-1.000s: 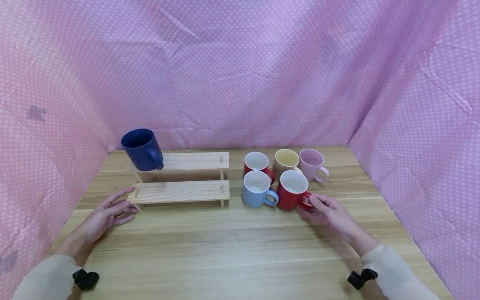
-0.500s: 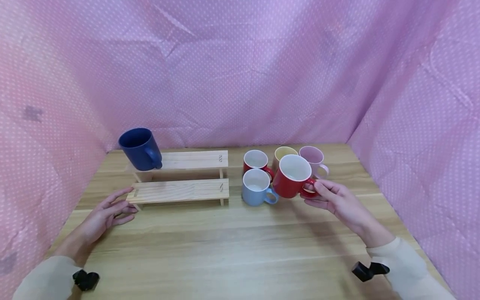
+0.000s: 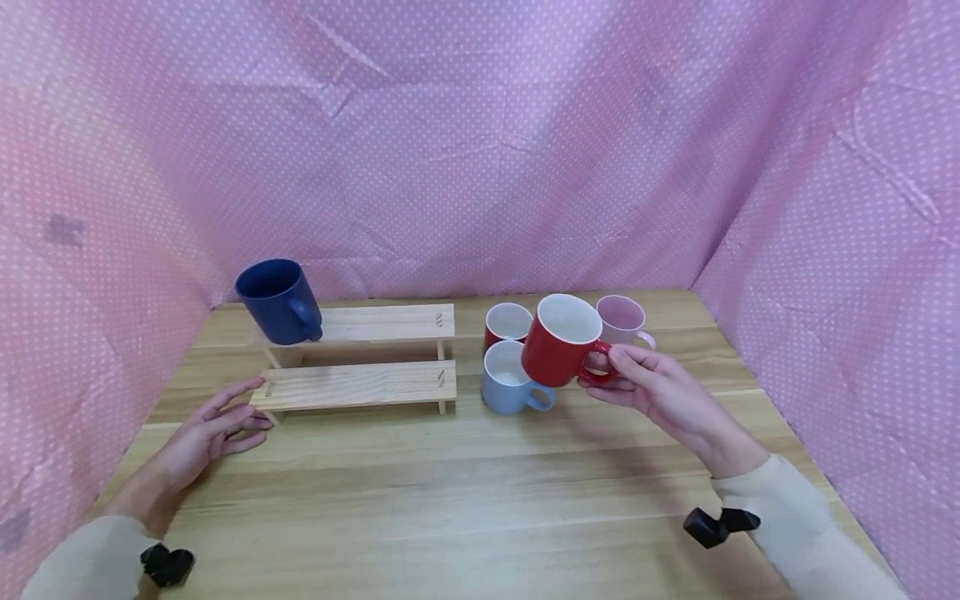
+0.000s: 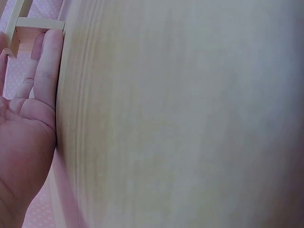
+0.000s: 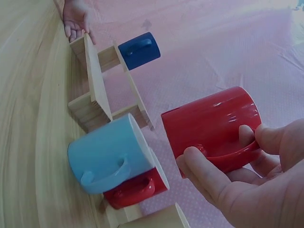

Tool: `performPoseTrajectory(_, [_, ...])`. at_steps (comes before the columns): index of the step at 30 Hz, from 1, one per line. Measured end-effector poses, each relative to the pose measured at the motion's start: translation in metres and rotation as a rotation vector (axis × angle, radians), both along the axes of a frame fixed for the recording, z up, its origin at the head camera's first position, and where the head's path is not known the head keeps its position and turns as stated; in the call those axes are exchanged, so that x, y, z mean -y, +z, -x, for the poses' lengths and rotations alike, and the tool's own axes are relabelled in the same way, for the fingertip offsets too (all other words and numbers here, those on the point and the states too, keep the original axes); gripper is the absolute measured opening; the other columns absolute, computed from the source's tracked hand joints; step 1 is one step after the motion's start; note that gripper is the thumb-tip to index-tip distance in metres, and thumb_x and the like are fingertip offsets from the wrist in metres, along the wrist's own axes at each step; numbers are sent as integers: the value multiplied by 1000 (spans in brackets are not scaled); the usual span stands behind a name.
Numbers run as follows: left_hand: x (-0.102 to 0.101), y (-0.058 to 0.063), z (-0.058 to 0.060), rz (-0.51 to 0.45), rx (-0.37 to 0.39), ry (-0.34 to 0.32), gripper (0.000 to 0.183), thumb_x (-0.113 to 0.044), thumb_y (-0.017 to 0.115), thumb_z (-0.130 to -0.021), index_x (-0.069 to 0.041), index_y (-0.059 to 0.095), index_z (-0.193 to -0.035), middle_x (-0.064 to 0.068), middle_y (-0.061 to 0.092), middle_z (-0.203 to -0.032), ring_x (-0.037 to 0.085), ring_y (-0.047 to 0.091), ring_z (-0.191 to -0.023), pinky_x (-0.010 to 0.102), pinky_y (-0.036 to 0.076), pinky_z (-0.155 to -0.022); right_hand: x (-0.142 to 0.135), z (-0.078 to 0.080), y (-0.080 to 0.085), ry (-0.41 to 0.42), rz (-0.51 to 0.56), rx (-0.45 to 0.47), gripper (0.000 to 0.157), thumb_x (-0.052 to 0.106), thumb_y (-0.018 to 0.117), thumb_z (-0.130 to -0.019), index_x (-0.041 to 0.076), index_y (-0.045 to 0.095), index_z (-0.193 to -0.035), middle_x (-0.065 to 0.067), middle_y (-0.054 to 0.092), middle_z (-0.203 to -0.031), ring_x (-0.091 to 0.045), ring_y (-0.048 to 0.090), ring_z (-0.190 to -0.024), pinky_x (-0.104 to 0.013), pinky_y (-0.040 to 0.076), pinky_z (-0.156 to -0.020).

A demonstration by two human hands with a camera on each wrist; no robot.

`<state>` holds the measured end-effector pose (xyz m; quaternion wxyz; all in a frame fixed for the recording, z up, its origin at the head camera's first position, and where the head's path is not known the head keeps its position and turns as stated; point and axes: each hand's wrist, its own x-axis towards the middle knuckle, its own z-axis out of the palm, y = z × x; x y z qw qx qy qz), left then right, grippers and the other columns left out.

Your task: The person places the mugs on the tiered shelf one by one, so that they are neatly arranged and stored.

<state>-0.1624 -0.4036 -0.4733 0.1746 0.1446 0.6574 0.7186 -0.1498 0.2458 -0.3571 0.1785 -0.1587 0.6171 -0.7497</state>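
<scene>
By its handle, my right hand [image 3: 663,396] grips a red mug [image 3: 553,354] with a white inside, tilted a little and lifted off the table. Behind and below it stand a light blue mug [image 3: 504,390], a second red mug [image 3: 507,320] and a pink mug [image 3: 620,315]. The head view hides the yellow mug; its pale side [image 5: 159,218] shows low in the right wrist view. My left hand [image 3: 206,437] touches the left end of the low wooden step [image 3: 352,387], its fingers loosely extended beside the leg. A dark blue mug [image 3: 277,302] stands on the left of the higher step [image 3: 382,323].
The wooden table [image 3: 420,508] reaches forward to a pink dotted cloth [image 3: 480,167], which hangs behind and on both sides. The two-level wooden stand is left of the mugs.
My right hand has lifted the red mug off the table and carried it up and to the left, past the yellow mug. My left hand stays at the step's end.
</scene>
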Motion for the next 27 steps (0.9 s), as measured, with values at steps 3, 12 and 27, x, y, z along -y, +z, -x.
performPoseTrajectory(3, [0,0,0,-6,-6,-2,52,-5,31,-111,-18,27,-161,6,59,-120,16,65,-112,36,56,-97,12,4,5,1,2,8,34,15,45,-110,-11,58,-128,-14,63,-128,-36,63,-121,-49,50,-102])
performPoseTrajectory(12, [0,-1,-1,-13,-1,-7,52,-6,32,-112,-18,25,-162,6,59,-120,15,65,-112,36,56,-97,57,19,19,0,43,75,32,18,52,-108,-8,62,-123,-17,61,-127,-41,60,-123,-50,48,-104])
performPoseTrajectory(27, [0,-1,0,-9,-11,-9,52,-5,32,-112,-17,25,-162,7,58,-120,15,65,-112,36,56,-96,139,51,28,6,96,143,33,13,49,-109,-13,55,-128,-19,66,-120,-48,53,-128,-49,52,-102])
